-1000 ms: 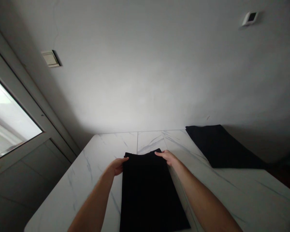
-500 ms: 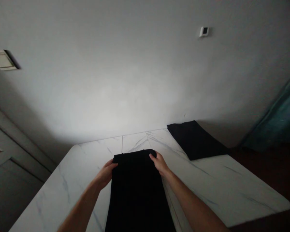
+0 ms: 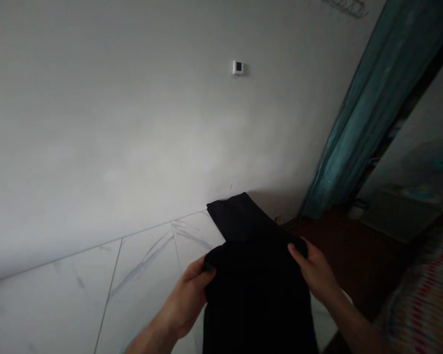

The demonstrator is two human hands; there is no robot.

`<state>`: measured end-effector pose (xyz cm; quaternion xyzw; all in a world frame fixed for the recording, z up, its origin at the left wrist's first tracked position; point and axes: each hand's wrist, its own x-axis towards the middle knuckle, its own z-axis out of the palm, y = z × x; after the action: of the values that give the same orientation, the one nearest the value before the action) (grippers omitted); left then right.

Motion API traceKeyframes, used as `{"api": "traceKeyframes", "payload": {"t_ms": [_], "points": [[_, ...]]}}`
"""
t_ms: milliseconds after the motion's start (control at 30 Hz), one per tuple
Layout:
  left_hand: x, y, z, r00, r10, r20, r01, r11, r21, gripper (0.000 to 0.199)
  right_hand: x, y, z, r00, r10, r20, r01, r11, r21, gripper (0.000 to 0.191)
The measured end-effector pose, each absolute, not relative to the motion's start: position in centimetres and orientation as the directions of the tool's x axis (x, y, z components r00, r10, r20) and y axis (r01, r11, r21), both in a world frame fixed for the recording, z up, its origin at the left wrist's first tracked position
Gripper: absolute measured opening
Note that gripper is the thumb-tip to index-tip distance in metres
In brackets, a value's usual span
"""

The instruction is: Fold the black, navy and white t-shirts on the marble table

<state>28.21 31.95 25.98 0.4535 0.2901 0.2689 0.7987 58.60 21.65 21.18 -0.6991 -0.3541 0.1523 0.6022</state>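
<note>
A black folded garment (image 3: 258,300) hangs between my hands, its upper edge level with my fingers and its lower part running out of view at the bottom. My left hand (image 3: 188,292) is closed on its upper left corner, thumb on the near face. At the upper right corner my right hand (image 3: 315,270) pinches the cloth the same way. Just beyond lies a second folded black cloth (image 3: 241,216) on the table, by the wall. The held garment overlaps it in view and hides its near part; I cannot tell whether they touch.
The white marble-patterned table (image 3: 66,300) runs along a grey wall (image 3: 133,123). A small white device (image 3: 238,68) is fixed to the wall. To the right hang a teal curtain (image 3: 358,118) and, nearer, a colourful patterned cloth (image 3: 424,295). Dark floor (image 3: 339,241) shows beyond the table.
My view has turned to the right. Both hands have carried the black garment rightward across the table, up to the other folded black cloth, which stays in place.
</note>
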Motion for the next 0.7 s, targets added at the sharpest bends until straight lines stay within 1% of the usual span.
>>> {"api": "traceKeyframes", "payload": {"t_ms": [67,167,267,333,400,433,500,567,633,700], "points": [[31.3,33.0,26.8,0.702,0.68,-0.213,-0.205,0.479,0.853,0.046,62.0,21.9,23.8,0.707,0.669,0.23,0.317,-0.009,-0.948,0.05],[35.0,36.1,28.1,0.72,0.674,-0.164,-0.278,0.497,0.822,0.042,66.4,25.4,27.9,0.665,0.69,0.285,0.322,0.079,-0.943,0.049],[38.5,41.7,28.3,0.692,0.715,-0.099,-0.347,0.449,0.823,0.036,70.4,32.9,30.5,0.529,0.793,0.303,0.322,0.143,-0.936,0.048],[41.1,46.7,27.1,0.654,0.751,-0.096,-0.379,0.435,0.817,0.03,72.7,39.3,30.4,0.416,0.862,0.289,0.326,0.155,-0.932,0.042],[43.7,51.9,24.5,0.597,0.786,-0.161,-0.383,0.455,0.804,0.025,74.4,45.6,28.4,0.361,0.899,0.247,0.378,0.101,-0.92,0.031],[44.8,54.2,22.8,0.554,0.801,-0.226,-0.362,0.477,0.801,0.021,75.0,48.3,26.7,0.383,0.9,0.207,0.431,0.024,-0.902,0.025],[46.8,57.9,19.1,0.459,0.822,-0.336,-0.311,0.503,0.806,0.012,75.7,52.5,22.7,0.487,0.863,0.131,0.529,-0.173,-0.831,0.018],[48.0,60.0,15.7,0.383,0.837,-0.391,-0.28,0.508,0.814,0.005,76.1,54.8,18.8,0.553,0.826,0.106,0.57,-0.282,-0.772,0.014],[48.7,61.0,13.2,0.325,0.856,-0.402,-0.266,0.491,0.829,0.003,76.4,55.8,15.9,0.568,0.814,0.121,0.594,-0.304,-0.745,0.009],[49.1,61.4,11.9,0.275,0.877,-0.393,-0.252,0.46,0.851,0.002,76.9,56.0,14.4,0.568,0.809,0.148,0.625,-0.308,-0.717,0.005]]}}
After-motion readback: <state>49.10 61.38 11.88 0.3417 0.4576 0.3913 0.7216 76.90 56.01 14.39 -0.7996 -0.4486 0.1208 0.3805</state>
